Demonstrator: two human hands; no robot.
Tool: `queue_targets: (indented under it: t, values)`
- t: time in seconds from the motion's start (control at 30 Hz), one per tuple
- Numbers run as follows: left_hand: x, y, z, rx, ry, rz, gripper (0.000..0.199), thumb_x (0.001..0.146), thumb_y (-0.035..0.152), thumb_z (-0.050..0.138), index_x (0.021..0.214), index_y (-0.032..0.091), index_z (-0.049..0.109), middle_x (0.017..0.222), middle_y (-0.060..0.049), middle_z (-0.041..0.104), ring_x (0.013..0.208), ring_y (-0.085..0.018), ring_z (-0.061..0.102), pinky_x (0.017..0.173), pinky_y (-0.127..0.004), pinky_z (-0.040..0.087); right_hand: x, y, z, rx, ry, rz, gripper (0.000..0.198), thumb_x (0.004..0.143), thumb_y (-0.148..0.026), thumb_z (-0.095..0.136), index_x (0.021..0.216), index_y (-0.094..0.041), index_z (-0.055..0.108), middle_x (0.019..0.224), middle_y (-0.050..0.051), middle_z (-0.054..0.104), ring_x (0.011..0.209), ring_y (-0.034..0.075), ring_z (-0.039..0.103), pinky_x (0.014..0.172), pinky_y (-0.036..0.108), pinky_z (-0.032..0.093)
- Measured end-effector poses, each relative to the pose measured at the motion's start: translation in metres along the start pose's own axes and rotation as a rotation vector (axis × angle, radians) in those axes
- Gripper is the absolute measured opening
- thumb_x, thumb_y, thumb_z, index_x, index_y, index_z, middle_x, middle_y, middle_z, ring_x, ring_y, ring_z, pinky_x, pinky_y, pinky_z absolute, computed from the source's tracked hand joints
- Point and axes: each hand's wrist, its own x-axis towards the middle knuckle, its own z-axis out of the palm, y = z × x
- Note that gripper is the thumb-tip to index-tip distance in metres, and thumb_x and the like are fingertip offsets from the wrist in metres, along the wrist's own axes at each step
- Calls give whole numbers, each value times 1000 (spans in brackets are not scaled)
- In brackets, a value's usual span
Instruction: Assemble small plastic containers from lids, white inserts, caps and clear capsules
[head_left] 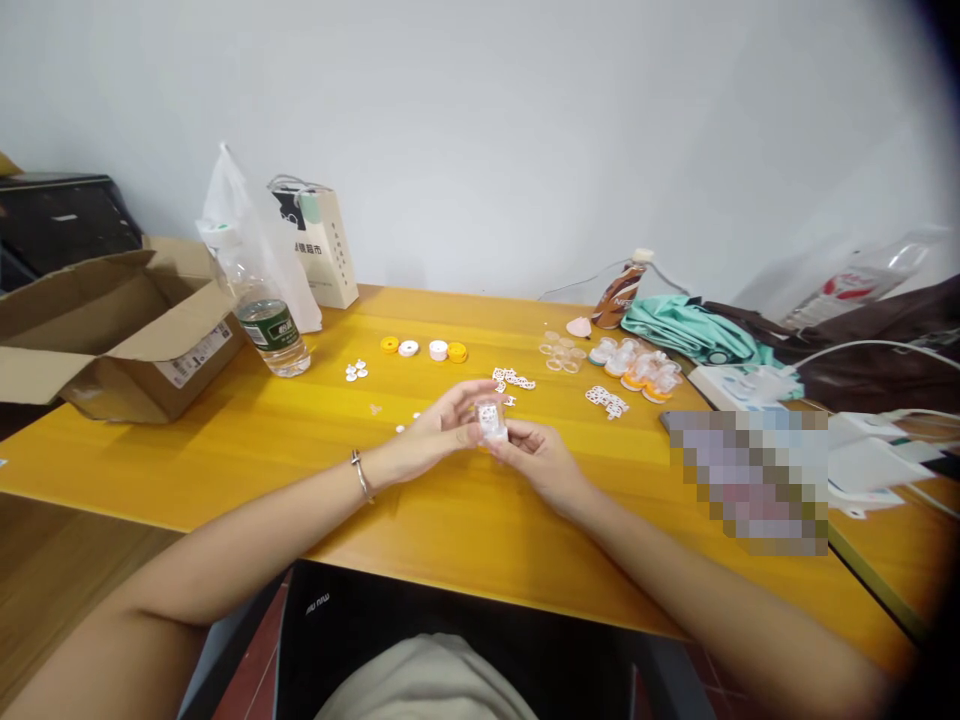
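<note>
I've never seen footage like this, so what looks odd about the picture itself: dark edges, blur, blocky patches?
In the head view, darkness swallows the upper right corner; a pixelated patch hides detail near the white power strip; also in the head view, the small clear piece in the left hand and right hand looks soft, its fine detail unreadable.

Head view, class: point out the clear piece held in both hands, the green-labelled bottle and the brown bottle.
Clear piece (pixel 492 422): head view, middle of its body.
Green-labelled bottle (pixel 271 326): head view, on its label.
Brown bottle (pixel 619 297): head view, middle of its body.
</note>
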Motion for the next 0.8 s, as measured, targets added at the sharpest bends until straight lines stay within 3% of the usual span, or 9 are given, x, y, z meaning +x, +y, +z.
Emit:
queue_targets:
  t: [0.1, 0.17, 0.27, 0.43, 0.6, 0.73, 0.8]
  values:
    - [0, -4, 0, 59, 120, 52, 46, 71, 25, 67, 113, 21, 48, 103, -7, 57, 90, -14, 55, 77, -25, 42, 1, 1, 0, 1, 1, -1, 21, 68, -35, 65, 78, -17, 65, 72, -1, 61, 67, 12, 52, 67, 26, 40]
    - [-1, -4, 0, -3, 80, 4, 43, 76, 24, 61, 116, 21, 45, 105, -8, 58, 92, -16, 56, 79, -28, 41, 1, 1, 0, 27, -1, -4, 21, 67, -34, 66, 80, -17, 65, 75, 0, 62, 68, 12, 53, 68, 27, 41]
    - [-1, 0, 1, -113, -6, -93, 41, 81, 29, 54, 120, 24, 42, 124, -11, 49, 105, -20, 51, 84, -32, 40, 1, 2, 0, 40, 3, -13, 23, 67, -34, 66, 84, -18, 65, 82, 1, 65, 74, 14, 56, 74, 29, 42]
    - [0, -2, 3, 20, 134, -38, 26, 77, 31, 60, 98, 17, 54, 116, -10, 54, 96, -15, 53, 80, -27, 41, 2, 4, -1, 0, 12, -6, 24, 68, -34, 65, 86, -18, 65, 83, 1, 66, 75, 15, 57, 74, 29, 43]
    - [2, -5, 0, -39, 29, -95, 36, 84, 44, 46, 109, 20, 53, 123, -10, 49, 104, -19, 49, 84, -31, 40, 2, 4, -2, -10, 30, -10, 24, 68, -34, 65, 85, -17, 65, 78, 1, 64, 72, 14, 55, 71, 28, 42]
    - [3, -5, 1, 146, 155, 10, 31, 74, 33, 63, 100, 16, 57, 113, -9, 57, 95, -16, 54, 84, -29, 39, 1, 4, -2, -11, 0, -27, 19, 69, -32, 65, 81, -17, 64, 71, -2, 60, 64, 10, 51, 63, 24, 39]
    - [1, -3, 1, 197, 125, 13, 27, 74, 32, 64, 94, 14, 61, 105, -10, 61, 91, -16, 55, 84, -29, 39, -1, 5, -1, 28, -17, -13, 18, 68, -34, 65, 75, -17, 64, 64, -3, 56, 58, 9, 47, 59, 23, 36]
